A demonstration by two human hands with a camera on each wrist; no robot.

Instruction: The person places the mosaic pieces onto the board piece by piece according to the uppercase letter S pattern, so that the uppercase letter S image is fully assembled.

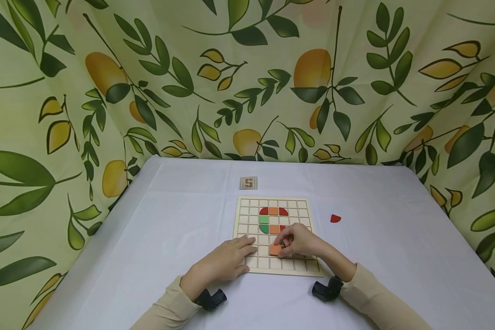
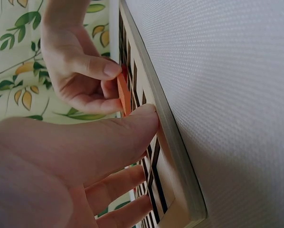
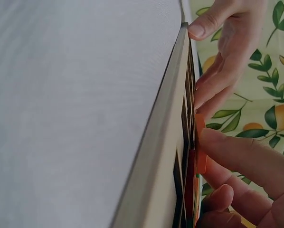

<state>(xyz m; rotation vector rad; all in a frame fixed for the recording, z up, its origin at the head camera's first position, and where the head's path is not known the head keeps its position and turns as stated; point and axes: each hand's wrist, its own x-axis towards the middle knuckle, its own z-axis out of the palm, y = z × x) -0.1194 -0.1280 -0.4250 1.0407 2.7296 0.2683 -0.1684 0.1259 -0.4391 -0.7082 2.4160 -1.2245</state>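
Observation:
A wooden grid board (image 1: 257,263) lies on the table, with red, green and orange tiles forming a curved figure on it. My right hand (image 1: 300,240) pinches an orange square tile (image 1: 274,250) low over the lower rows; in the right wrist view the thumb presses on the tile's face (image 3: 200,135). Red and green bits show beneath that hand, partly hidden by its fingers. With fingers spread, my left hand (image 1: 227,259) rests on the board's left side, its thumb at the front edge in the left wrist view.
Behind the board lies a small patterned card (image 1: 248,183) with a similar curved figure. A loose red quarter-round tile (image 1: 335,218) sits on the white tablecloth (image 1: 181,206) to the right. A leaf-and-fruit curtain (image 1: 247,91) hangs around the table. Black wrist devices (image 1: 327,289) are worn at both wrists.

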